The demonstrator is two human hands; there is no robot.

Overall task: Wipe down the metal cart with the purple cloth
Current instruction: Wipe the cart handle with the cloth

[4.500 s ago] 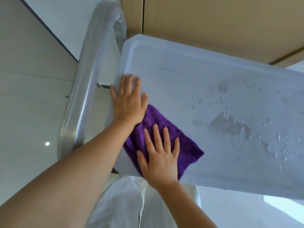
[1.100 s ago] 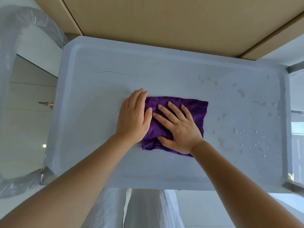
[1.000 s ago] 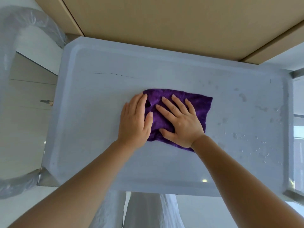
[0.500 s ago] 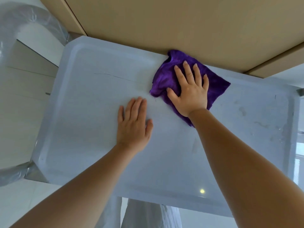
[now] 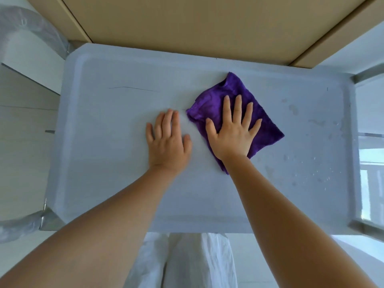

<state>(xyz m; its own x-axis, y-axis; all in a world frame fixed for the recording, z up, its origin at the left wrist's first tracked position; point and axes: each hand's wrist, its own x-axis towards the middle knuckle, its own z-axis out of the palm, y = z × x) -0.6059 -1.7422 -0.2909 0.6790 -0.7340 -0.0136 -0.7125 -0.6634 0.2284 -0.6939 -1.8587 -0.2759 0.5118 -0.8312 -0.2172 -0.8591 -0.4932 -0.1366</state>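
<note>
The metal cart's top shelf (image 5: 108,154) is a pale grey tray with a raised rim, filling the middle of the head view. The purple cloth (image 5: 216,100) lies spread on it, right of centre. My right hand (image 5: 232,132) presses flat on the cloth with straight, spread fingers. My left hand (image 5: 167,142) rests flat on the bare shelf just left of the cloth, not touching it. Water drops (image 5: 311,163) and smears remain on the shelf's right part.
A tan cardboard box (image 5: 187,23) stands against the shelf's far edge. The cart's plastic-wrapped handle (image 5: 27,32) curves along the left side. A cart post (image 5: 365,76) is at the far right corner. A thin dark scratch (image 5: 131,88) marks the shelf's left half.
My right hand has drawn the cloth back from the far edge by the box toward the middle of the shelf. My left hand stays flat on the bare shelf.
</note>
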